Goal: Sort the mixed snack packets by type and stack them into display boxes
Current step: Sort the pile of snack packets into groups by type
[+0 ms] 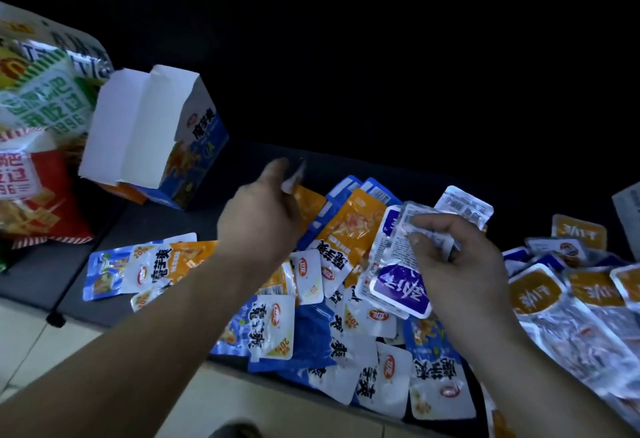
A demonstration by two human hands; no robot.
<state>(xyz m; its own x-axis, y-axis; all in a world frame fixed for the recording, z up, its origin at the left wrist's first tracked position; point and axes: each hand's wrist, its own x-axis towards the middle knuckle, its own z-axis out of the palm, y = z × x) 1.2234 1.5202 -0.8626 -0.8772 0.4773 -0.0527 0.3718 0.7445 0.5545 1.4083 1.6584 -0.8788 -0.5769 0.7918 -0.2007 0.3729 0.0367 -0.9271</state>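
Snack packets (311,316) heaped loose on dark tabletop (145,222), blue, orange and white mixed, just under our hands. Our left hand (259,226) pinches small pale packet (292,177), blurred, above heap. Our right hand (460,264) curls round few purple packets (398,285). Display box (156,136) open at far left, beside large snack bags (34,108).

The big bags (41,125) stand close against the open flaps on the left of the box (156,132), so that side is tight. To the right of the box, the bare desk (363,163) is free up to the pile of packets (346,333). Further right, the left hand (259,226) and the right hand (464,271) hang over this pile, holding packets.
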